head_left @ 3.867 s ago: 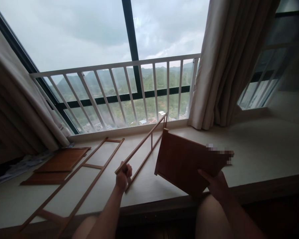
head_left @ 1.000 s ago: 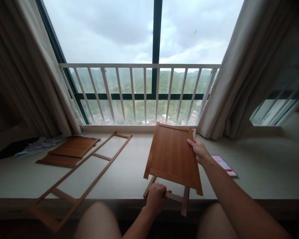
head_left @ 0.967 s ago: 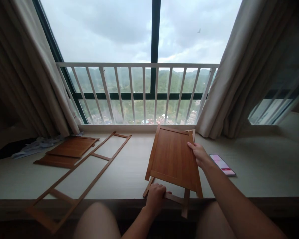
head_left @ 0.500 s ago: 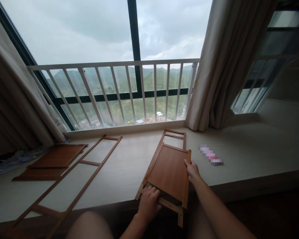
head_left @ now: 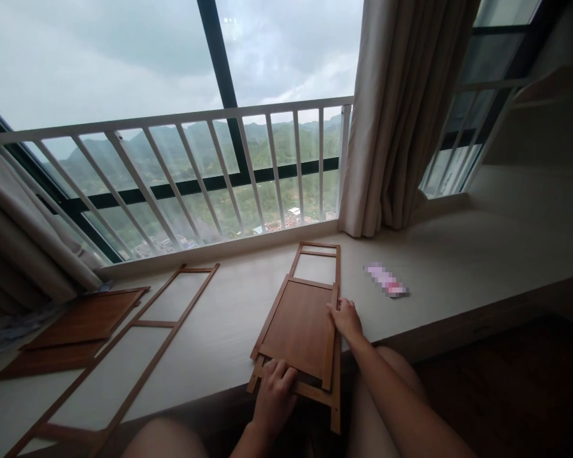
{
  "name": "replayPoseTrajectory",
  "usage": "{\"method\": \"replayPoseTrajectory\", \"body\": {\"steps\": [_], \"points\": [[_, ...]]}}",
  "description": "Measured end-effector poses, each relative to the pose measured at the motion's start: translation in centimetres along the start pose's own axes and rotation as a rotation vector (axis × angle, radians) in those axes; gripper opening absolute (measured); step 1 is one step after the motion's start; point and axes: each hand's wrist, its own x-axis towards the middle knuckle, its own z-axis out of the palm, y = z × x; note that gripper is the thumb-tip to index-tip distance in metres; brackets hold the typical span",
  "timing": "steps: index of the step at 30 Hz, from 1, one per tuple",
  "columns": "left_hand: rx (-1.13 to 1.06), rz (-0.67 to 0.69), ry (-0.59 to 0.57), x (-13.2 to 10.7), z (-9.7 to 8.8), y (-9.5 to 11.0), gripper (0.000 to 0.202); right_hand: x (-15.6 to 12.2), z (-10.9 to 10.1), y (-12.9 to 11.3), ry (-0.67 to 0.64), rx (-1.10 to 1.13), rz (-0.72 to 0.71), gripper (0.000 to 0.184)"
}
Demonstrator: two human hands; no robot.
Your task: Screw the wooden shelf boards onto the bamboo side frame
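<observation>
A brown wooden panel (head_left: 298,327) lies flat on top of a ladder-like wooden frame (head_left: 316,264) on the pale window ledge (head_left: 229,318). My left hand (head_left: 273,392) rests on the panel's near edge and the frame's near rung, fingers curled over them. My right hand (head_left: 346,318) grips the panel's right edge about halfway up. The frame's near end sticks out past the ledge's front edge above my knees.
A second long wooden frame (head_left: 124,356) lies diagonally to the left, with two stacked wooden panels (head_left: 71,327) beyond it. A phone (head_left: 386,280) lies on the ledge to the right. White railing (head_left: 195,172) and curtains (head_left: 396,114) stand behind.
The panel, held tilted above the frame a second ago, has come down flat onto it. Both hands keep their hold. My view has swung to the right.
</observation>
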Motion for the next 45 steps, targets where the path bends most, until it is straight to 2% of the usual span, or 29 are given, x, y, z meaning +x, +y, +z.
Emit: {"method": "replayPoseTrajectory", "body": {"steps": [4,7,10,12,14,15,17,19,23,25,27,30,33,39,45], "points": [[-0.002,-0.016,0.033,-0.1,0.1,0.1,0.023,-1.8,-1.1,0.0,-0.005,0.019,-0.046,0.039],[-0.003,-0.035,0.048,-0.5,-0.4,0.0,0.030,-5.2,-2.3,0.9,0.009,0.072,-0.066,0.032],[-0.012,-0.048,0.051,-1.0,-2.2,-0.3,0.045,-9.8,-2.9,3.0,0.030,0.141,-0.022,0.028],[-0.023,-0.028,0.037,-0.5,-4.0,-0.6,0.041,-12.7,-2.5,4.7,0.023,0.315,0.083,0.029],[-0.021,-0.083,0.052,1.1,-5.8,-1.0,0.028,-14.9,-1.6,6.0,-0.063,0.449,0.179,0.034],[0.000,-0.148,0.070,2.3,-6.5,-1.4,0.028,-15.5,-1.0,6.5,-0.103,0.488,0.206,0.035],[0.060,-0.356,0.083,5.1,-7.2,-2.5,0.032,-16.1,0.1,6.8,-0.159,0.532,0.251,0.040],[0.073,-0.481,0.079,8.1,-7.2,-4.0,0.044,-16.0,0.8,6.5,-0.217,0.589,0.300,0.046],[-0.011,-0.605,-0.069,12.2,-5.7,-7.1,0.064,-15.6,0.9,5.2,-0.414,0.820,0.364,0.057],[-0.058,-0.632,-0.120,13.2,-5.2,-8.1,0.063,-15.7,0.6,4.6,-0.468,0.902,0.371,0.057],[-0.114,-0.630,-0.162,13.6,-5.2,-8.5,0.051,-15.8,0.4,4.2,-0.474,0.939,0.379,0.055],[-0.237,-0.577,-0.205,13.4,-6.0,-8.8,0.041,-15.8,0.3,3.9,-0.457,0.975,0.387,0.054],[-0.374,-0.520,-0.160,12.4,-7.2,-8.9,0.044,-15.7,0.5,3.7,-0.411,0.998,0.425,0.049],[-0.600,-0.572,0.098,8.0,-8.5,-9.3,0.050,-15.5,0.0,2.7,-0.407,1.114,0.514,0.044],[-0.777,-0.705,0.318,3.1,-7.9,-9.6,0.071,-15.5,-1.4,1.2,-0.438,1.247,0.390,0.042]]}}
